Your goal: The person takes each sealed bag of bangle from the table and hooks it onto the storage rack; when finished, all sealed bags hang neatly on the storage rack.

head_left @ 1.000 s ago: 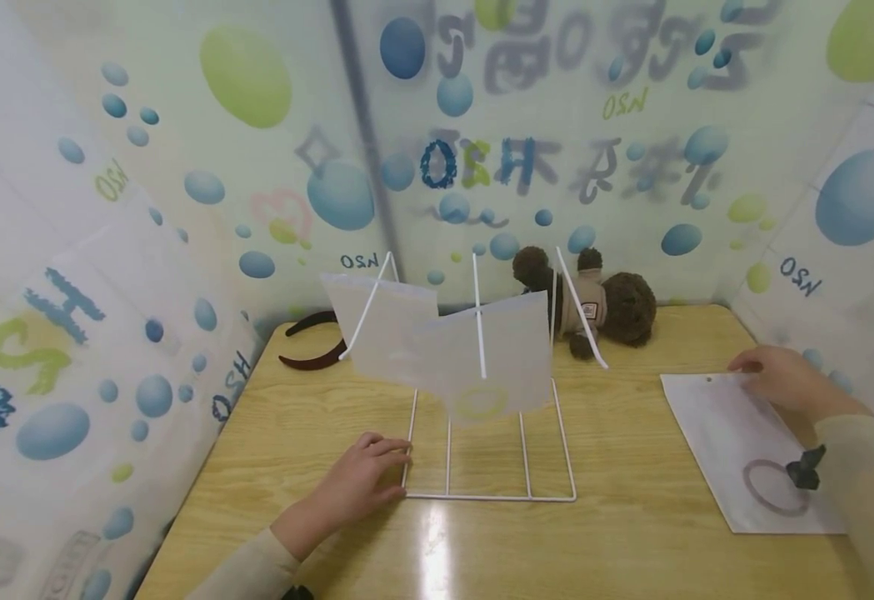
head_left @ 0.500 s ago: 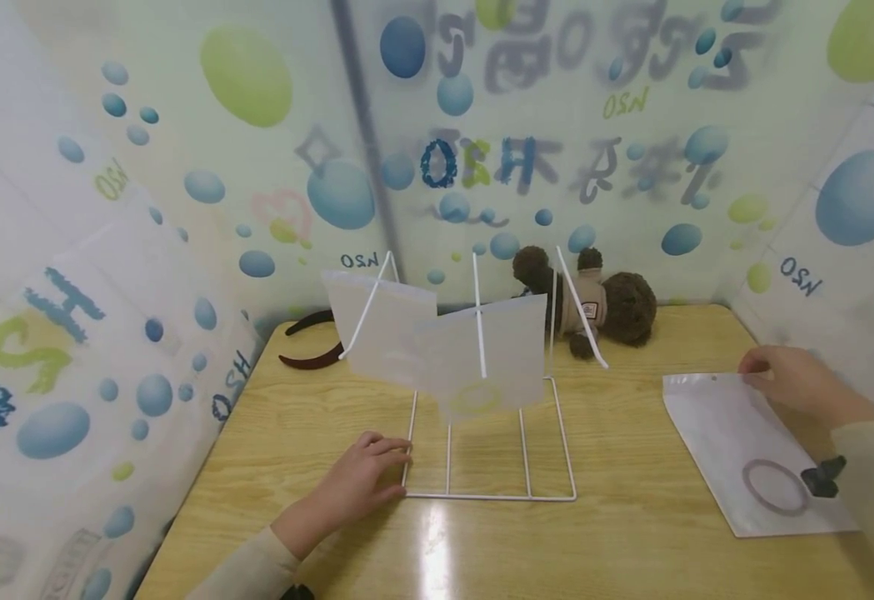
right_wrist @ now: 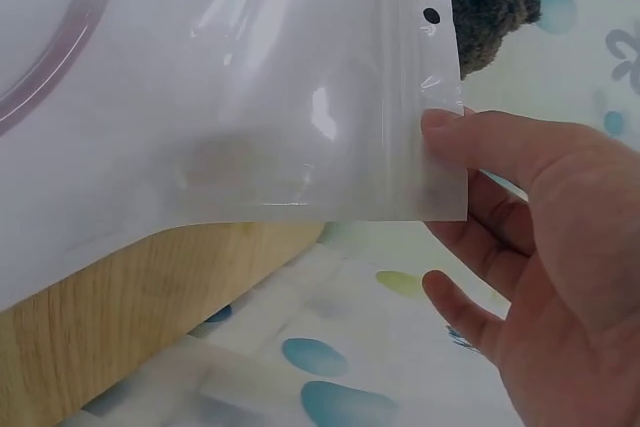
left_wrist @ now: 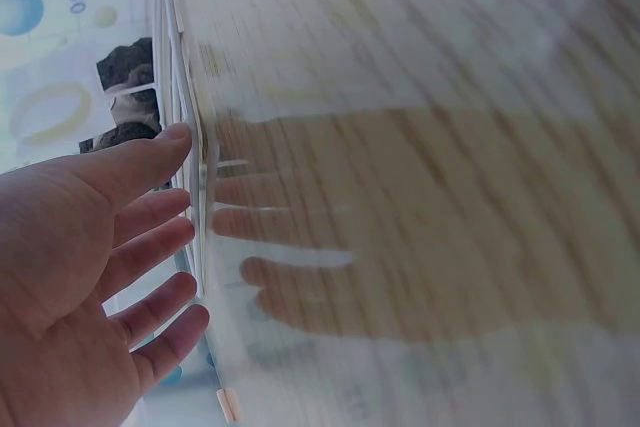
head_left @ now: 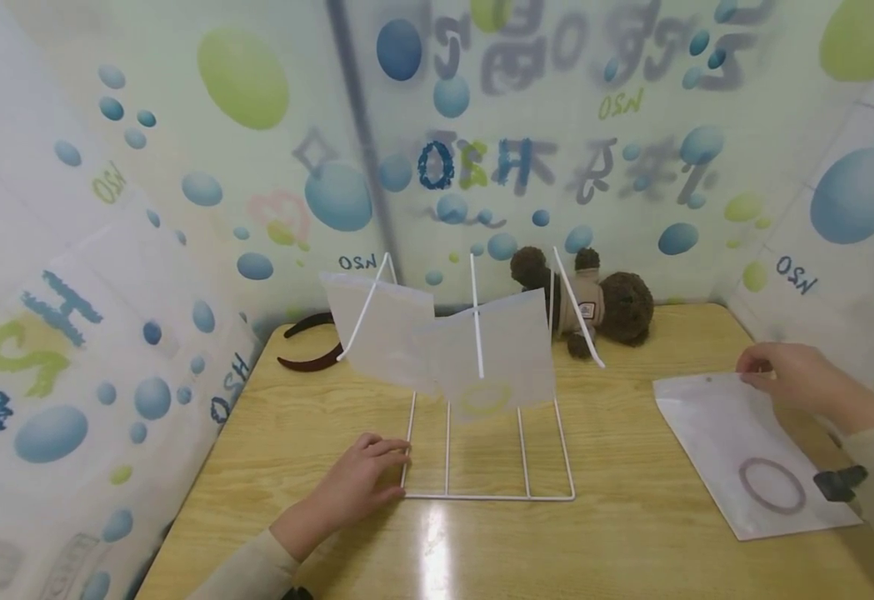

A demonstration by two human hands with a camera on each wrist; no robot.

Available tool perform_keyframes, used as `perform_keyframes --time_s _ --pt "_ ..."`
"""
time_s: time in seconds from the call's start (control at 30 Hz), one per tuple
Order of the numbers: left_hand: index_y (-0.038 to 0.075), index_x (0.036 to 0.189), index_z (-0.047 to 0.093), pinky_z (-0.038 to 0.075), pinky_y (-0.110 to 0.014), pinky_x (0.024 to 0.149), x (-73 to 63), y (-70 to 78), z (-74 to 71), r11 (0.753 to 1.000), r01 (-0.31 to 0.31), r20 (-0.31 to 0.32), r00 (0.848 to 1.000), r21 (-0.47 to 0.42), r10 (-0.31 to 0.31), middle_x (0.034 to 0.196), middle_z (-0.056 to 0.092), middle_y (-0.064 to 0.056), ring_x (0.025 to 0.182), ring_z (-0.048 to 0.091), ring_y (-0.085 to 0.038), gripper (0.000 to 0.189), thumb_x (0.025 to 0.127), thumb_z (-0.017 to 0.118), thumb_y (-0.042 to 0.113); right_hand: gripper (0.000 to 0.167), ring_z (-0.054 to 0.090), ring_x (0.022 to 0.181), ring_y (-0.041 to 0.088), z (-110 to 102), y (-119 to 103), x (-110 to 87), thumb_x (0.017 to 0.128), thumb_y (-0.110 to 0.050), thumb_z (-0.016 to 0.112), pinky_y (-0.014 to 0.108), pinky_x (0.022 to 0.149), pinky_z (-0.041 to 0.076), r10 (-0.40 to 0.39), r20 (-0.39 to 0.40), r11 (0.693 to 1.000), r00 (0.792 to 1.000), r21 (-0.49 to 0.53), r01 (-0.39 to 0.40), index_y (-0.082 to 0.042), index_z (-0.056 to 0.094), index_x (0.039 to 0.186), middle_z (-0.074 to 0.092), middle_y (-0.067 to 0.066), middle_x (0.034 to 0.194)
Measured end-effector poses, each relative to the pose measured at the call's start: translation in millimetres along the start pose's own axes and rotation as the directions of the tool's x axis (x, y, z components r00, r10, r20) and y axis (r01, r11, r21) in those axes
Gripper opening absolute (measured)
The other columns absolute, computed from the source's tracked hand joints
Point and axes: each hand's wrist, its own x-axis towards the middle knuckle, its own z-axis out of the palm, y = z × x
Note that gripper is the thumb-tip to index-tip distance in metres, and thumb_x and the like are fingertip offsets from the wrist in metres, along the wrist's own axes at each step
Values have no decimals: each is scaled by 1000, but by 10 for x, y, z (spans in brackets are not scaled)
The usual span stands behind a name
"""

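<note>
My right hand [head_left: 811,379] pinches the top corner of a white zip bag [head_left: 721,425] between thumb and fingers, at the table's right side. The bag has a small hang hole near its seal, and a pinkish ring [right_wrist: 72,42] shows on its face. At the lower left of a white wire rack [head_left: 489,498], my left hand [head_left: 350,483] rests with loosely extended fingers touching the base wire. Two similar bags hang on the rack: one on the left arm [head_left: 384,333], and one on the middle arm with a yellowish ring [head_left: 511,342]. The right arm carries no bag.
A brown plush toy [head_left: 624,307] lies behind the rack to the right. Behind it to the left is a dark brown headband-like curved piece [head_left: 309,363]. Patterned walls [head_left: 257,183] enclose the wooden table [head_left: 609,533] at the back and both sides.
My right hand has shifted slightly right, and the pinched bag's upper right part has bent up a little. My left hand has stayed at the rack.
</note>
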Motion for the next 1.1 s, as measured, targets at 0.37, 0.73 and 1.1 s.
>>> perform_keyframes --time_s 0.37,0.73,1.1 --pt "14 122 74 53 -45 100 -18 2 27 1000 8 -2 1000 -4 -8 139 67 -2 118 58 -25 42 85 85 32 10 52 72 -1 -173 -192 -158 85 -11 81 26 61 47 -98 -144 994 985 -72 88 -14 72 86 66 -11 79" --pt "14 123 74 53 -44 100 -14 -8 28 1000 2 -6 1000 2 -2 140 66 -1 118 57 -24 42 86 84 32 21 48 69 -6 -308 -398 -273 75 -6 88 24 57 45 -200 -278 976 939 -137 168 -17 73 83 66 -14 77" --pt "14 123 74 53 -44 100 -6 -6 19 1000 7 -3 1000 -1 -7 140 66 -2 118 58 -24 42 86 84 32 34 55 70 -1 -479 -642 -337 65 -1 91 17 61 44 -302 -383 951 873 -185 247 -24 71 81 65 -17 77"
